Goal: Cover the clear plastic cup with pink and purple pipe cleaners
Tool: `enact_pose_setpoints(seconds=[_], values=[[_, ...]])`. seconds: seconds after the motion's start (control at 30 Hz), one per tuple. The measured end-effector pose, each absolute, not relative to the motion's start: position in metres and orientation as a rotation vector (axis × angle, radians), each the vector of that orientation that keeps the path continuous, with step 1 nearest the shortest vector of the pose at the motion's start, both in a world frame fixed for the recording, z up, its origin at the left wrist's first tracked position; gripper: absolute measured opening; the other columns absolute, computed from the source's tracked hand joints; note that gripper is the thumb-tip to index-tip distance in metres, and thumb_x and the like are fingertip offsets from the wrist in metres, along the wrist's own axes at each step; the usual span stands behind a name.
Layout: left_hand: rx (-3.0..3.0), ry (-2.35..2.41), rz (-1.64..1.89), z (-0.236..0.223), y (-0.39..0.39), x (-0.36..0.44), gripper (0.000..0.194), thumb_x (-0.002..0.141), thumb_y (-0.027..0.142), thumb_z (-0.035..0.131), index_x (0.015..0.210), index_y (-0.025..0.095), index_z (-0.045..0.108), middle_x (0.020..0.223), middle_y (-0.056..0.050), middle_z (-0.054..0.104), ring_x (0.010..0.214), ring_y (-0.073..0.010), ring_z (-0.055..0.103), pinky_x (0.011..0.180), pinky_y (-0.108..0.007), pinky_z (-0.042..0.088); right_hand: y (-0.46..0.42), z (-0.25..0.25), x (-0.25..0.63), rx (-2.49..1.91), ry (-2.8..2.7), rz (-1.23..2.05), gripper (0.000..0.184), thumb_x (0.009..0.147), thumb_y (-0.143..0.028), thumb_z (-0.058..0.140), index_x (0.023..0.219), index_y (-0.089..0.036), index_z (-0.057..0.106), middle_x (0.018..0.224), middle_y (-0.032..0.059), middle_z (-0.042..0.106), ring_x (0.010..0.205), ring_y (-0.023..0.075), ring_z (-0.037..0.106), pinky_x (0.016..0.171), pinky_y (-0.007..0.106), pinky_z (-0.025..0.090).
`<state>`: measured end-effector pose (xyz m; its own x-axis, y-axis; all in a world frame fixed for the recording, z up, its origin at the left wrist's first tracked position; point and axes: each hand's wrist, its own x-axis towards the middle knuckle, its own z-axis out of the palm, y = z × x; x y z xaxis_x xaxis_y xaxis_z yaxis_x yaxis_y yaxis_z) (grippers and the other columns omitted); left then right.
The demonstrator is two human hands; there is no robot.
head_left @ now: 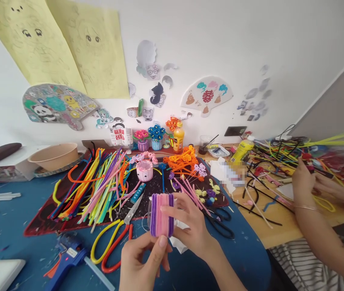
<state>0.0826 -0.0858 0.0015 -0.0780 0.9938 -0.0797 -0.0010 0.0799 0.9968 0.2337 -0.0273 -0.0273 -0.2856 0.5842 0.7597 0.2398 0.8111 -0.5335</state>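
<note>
Purple and pink pipe cleaners stand side by side as a striped pipe-cleaner piece, held up above the near table edge. A clear plastic edge shows at its left side. My left hand pinches the bottom of the piece between thumb and fingers. From the right, my right hand grips it, with one finger lying across the pink front. Just left of my hands lie scissors with yellow and red handles, blades pointing away. A blue glue gun with a clear glue stick lies farther left.
Behind my hands a dark mat bears many loose pipe cleaners, a small pink pot and orange flowers. Black scissors lie at right. An orange drink bottle stands by the wall. Another person's hands work at the right table.
</note>
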Motion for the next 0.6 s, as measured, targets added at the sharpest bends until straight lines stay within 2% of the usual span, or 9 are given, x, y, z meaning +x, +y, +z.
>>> enact_pose_setpoints(seconds=[0.17, 0.3, 0.5, 0.6], values=[[1.074, 1.294, 1.157, -0.002, -0.084, 0.083, 0.049, 0.070, 0.061, 0.075, 0.054, 0.015, 0.069, 0.039, 0.000, 0.056, 0.034, -0.0065, 0.042, 0.040, -0.018, 0.032, -0.027, -0.033, 0.233, -0.631, -1.876, 0.426, 0.046, 0.097, -0.023, 0.059, 0.139, -0.040, 0.052, 0.126, 0.0078, 0.051, 0.099, 0.0189, 0.065, 0.085, 0.034, 0.060], [1.171, 1.324, 1.126, -0.002, -0.086, 0.078, 0.048, 0.075, 0.059, 0.071, 0.056, 0.016, 0.069, 0.040, 0.000, 0.057, 0.035, -0.0074, 0.041, 0.039, -0.019, 0.032, -0.026, -0.041, 0.233, -0.650, -1.904, 0.455, 0.047, 0.096, -0.022, 0.060, 0.138, -0.040, 0.052, 0.128, 0.0072, 0.049, 0.098, 0.0182, 0.064, 0.086, 0.034, 0.059], [1.485, 1.572, 1.281, 0.005, -0.089, 0.049, 0.045, 0.082, 0.052, 0.065, 0.051, 0.019, 0.066, 0.043, 0.002, 0.058, 0.042, -0.0105, 0.048, 0.046, -0.020, 0.039, -0.029, -0.048, 0.233, -0.691, -1.944, 0.338, 0.047, 0.097, -0.018, 0.055, 0.139, -0.039, 0.049, 0.129, 0.0075, 0.052, 0.102, 0.0185, 0.065, 0.087, 0.034, 0.059], [1.637, 1.635, 1.362, 0.005, -0.089, 0.039, 0.038, 0.083, 0.051, 0.066, 0.061, 0.020, 0.069, 0.051, 0.001, 0.062, 0.048, -0.0130, 0.054, 0.049, -0.021, 0.043, -0.034, -0.044, 0.234, -0.701, -1.952, 0.296, 0.047, 0.096, -0.018, 0.055, 0.139, -0.037, 0.050, 0.127, 0.0076, 0.054, 0.102, 0.0191, 0.066, 0.087, 0.034, 0.059]])
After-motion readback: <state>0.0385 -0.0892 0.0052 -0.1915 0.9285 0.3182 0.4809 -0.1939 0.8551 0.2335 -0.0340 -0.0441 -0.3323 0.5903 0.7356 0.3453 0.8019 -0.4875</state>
